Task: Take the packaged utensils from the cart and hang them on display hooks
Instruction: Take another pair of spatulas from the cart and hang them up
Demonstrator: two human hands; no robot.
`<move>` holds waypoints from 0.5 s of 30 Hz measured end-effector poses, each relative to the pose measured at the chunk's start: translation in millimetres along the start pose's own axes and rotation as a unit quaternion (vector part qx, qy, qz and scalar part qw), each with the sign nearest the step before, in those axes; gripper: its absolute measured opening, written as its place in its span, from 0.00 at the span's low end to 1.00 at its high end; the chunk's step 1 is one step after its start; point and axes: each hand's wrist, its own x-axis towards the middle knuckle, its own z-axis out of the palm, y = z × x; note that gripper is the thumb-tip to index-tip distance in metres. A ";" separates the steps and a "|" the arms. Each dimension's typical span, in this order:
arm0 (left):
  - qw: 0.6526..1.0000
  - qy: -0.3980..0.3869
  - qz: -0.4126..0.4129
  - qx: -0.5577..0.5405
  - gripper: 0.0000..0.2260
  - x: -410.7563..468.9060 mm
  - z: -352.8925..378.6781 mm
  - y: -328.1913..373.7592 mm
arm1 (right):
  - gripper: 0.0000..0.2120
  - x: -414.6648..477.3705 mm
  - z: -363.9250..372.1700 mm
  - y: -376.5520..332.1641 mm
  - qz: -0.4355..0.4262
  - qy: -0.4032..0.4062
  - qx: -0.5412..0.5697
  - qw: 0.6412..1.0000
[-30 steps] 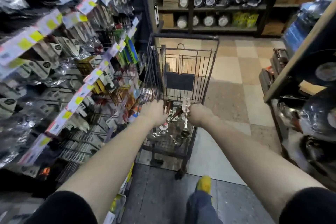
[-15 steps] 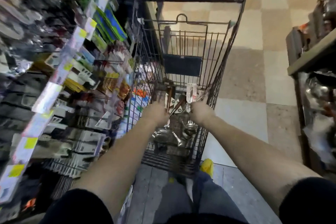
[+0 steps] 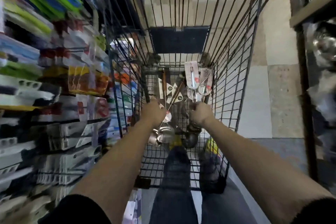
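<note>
Packaged utensils (image 3: 192, 76): steel, in clear sleeves, lying lengthwise toward the far end of the wire cart (image 3: 236, 60). Right hand (image 3: 200, 114) gripped them; left hand (image 3: 153, 112) gripped a thin-handled pack (image 3: 167, 116).

No legible text or labels

The left sleeve (image 3: 72, 211) and right sleeve (image 3: 316, 212) are black and short, forearms bare. At the near end of the cart (image 3: 234, 78) are dark blue jeans (image 3: 174, 205); through its wire floor, seemingly a yellow shoe (image 3: 211, 144).

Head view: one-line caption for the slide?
Left hand and right hand grip packaged utensils inside the wire cart, beside a stocked display rack.
</note>
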 end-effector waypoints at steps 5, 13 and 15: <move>0.999 -0.023 0.017 0.033 0.19 61.9 31.4 -22.1 | 0.10 57.0 36.9 -8.9 0.027 -0.003 0.025 0.999; 0.997 -0.014 0.018 0.067 0.09 144.4 66.1 -43.4 | 0.10 143.2 98.5 -8.8 0.062 0.004 0.088 0.994; 0.998 -0.006 0.008 0.057 0.08 161.1 77.3 -46.0 | 0.07 160.7 112.2 -11.0 0.075 0.000 0.106 0.992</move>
